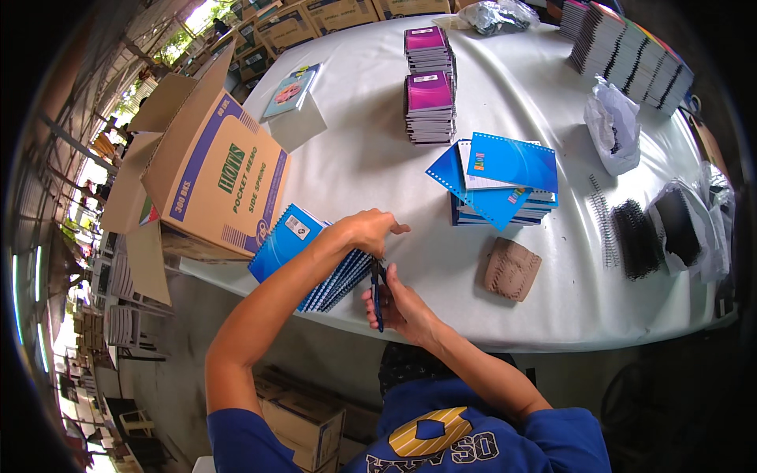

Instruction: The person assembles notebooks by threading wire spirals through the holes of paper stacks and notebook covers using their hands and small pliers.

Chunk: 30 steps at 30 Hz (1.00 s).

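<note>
A leaning stack of blue spiral notebooks [277, 246] lies at the table's front edge, with its bound edges facing right. My left hand [369, 230] is over the right end of that stack. Its fingers curl downward, one pokes out to the right, and whatever they pinch is hidden. Just below it, my right hand [404, 306] grips dark-handled pliers [377, 293], their jaws pointing up at the stack's corner beneath my left fingers. To the right sits a pile of loose blue covers and punched pages [512, 162].
An open cardboard box [229, 173] stands at the left. Purple notebook stacks [430, 94] are farther back. On the right are a brown block [512, 270], black spiral coils [637, 240], plastic bags [613, 130] and a tall notebook stack [631, 59]. The white-covered table [441, 315] ends near my body.
</note>
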Tool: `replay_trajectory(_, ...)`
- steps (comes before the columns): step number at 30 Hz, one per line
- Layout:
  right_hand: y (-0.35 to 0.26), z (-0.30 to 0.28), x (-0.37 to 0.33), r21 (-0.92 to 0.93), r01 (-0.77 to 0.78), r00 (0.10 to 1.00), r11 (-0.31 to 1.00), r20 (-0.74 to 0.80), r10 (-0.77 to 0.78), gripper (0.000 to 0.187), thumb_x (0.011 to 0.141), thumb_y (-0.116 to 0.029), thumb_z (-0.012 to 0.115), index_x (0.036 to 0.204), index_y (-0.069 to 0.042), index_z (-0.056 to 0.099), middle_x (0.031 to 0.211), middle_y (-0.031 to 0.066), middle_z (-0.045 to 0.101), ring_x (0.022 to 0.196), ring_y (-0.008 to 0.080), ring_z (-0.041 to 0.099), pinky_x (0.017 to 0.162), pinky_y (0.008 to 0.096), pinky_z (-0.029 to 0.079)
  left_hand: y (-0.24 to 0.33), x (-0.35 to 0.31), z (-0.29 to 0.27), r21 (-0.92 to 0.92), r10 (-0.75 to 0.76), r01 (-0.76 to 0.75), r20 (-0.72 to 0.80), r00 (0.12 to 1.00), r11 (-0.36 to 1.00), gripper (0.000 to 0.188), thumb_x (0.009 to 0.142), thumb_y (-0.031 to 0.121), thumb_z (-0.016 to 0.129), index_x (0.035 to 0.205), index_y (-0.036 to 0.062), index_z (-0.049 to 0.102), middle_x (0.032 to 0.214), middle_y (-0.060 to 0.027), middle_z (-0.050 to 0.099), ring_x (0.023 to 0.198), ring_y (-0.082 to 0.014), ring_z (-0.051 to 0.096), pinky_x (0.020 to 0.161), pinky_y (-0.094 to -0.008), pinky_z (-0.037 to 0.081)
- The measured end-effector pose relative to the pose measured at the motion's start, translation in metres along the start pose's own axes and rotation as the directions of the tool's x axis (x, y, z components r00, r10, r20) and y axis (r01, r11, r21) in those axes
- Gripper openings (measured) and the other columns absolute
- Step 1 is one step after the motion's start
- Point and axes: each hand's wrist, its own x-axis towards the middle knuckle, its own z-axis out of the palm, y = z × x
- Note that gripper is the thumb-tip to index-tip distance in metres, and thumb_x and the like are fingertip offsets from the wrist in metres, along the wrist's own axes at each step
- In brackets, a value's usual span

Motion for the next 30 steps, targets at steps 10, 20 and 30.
replay_trajectory(10,0.008,0.000,-0.009,-0.050,-0.104,0.994,0.993,-0.039,0.102,0.076,0.092,-0.072,0.032,0.099,-0.002,0.059,0.078,0.0049,0.056,0.068,0.0182,0.056,0.063,0.0315,0.050,0.005,-0.001,0.010,0.035,0.044,-0.041,-0.083,0.996,0.999,0.086,0.055,-0.008,0.059,0.137,0.0180,0.053,0.130,-0.0138,0.060,0.114,-0.0373,0.059,0.096,-0.0428,0.050)
replay_trajectory(20,0.001,-0.008,0.003,0.096,-0.104,0.994,0.990,0.047,0.100,0.071,0.093,-0.071,0.033,0.091,-0.004,0.055,0.072,0.0024,0.046,0.061,0.0152,0.043,0.056,0.0302,0.040,0.020,-0.011,0.007,0.104,0.044,-0.041,-0.022,0.999,0.994,0.088,0.058,-0.008,0.057,0.140,0.0252,0.049,0.134,-0.0071,0.058,0.110,-0.0353,0.062,0.089,-0.0442,0.052)
replay_trajectory(30,0.007,-0.001,-0.008,0.057,-0.163,0.986,0.985,-0.024,0.164,0.076,0.093,-0.071,0.031,0.099,-0.001,0.060,0.077,0.0056,0.056,0.071,0.0204,0.059,0.068,0.0361,0.053,0.014,-0.012,0.014,0.231,0.089,-0.072,-0.065,0.994,0.970,0.095,0.056,-0.010,0.057,0.142,0.0289,0.047,0.150,-0.0034,0.042,0.111,-0.0353,0.061,0.083,-0.0462,0.054)
